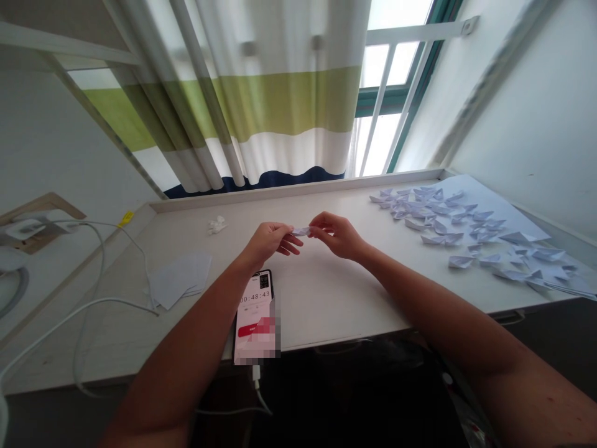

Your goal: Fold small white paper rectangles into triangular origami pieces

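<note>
Between my two hands, over the middle of the white desk, is a small folded white paper boat (pixel 301 232). My left hand (pixel 274 239) pinches its left end between thumb and forefinger, the other fingers stretched out below. At the right end, my right hand (pixel 336 235) grips the paper with its fingertips. Many like paper boats (pixel 438 208) lie in a spread group on the right side of the desk. Flat white paper sheets (pixel 180 280) rest to the left of my left forearm.
A phone (pixel 254 317) showing a timer lies near the front edge, with a charging cable (pixel 256 376) plugged in. Crumpled white paper (pixel 216 224) sits at the back left. White cables (pixel 100 249) run along the left side. A curtain (pixel 280 99) hangs behind the desk (pixel 326 305).
</note>
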Available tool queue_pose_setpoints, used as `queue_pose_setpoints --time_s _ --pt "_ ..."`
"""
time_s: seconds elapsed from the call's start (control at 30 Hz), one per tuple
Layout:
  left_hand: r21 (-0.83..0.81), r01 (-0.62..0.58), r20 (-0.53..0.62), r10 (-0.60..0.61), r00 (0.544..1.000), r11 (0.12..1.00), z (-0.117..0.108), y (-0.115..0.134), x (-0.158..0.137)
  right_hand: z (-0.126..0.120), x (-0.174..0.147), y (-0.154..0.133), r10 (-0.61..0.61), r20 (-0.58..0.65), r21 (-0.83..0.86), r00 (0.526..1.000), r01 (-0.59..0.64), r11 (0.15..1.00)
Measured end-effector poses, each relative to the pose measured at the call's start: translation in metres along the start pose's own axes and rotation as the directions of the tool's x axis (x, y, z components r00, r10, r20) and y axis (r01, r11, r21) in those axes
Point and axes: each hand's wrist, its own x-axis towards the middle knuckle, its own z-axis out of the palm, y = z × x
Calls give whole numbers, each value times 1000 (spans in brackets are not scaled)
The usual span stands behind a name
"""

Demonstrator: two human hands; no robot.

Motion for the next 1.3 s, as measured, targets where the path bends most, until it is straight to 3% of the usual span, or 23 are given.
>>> queue_pose_setpoints --time_s 0.17,0.37,0.73,1.0,1.2,1.3 --pt "201 -216 -32 227 973 955 -1 -2 1 2 3 3 123 -48 187 991 -112 976" --pt "147 -337 -58 348 936 930 0 -7 6 2 6 3 169 -53 302 984 -145 942" --pt "-10 -317 -180 310 933 948 6 0 14 5 9 3 237 -102 416 966 -175 893" --pt "32 -239 -63 240 969 971 12 38 27 -16 11 -9 191 -145 433 971 -111 894" --pt "21 -257 -57 258 964 966 35 64 22 -31 10 -27 136 -298 421 945 2 907" --pt "139 -232 2 234 972 963 47 75 11 -42 3 -37 120 -298 388 947 6 922"
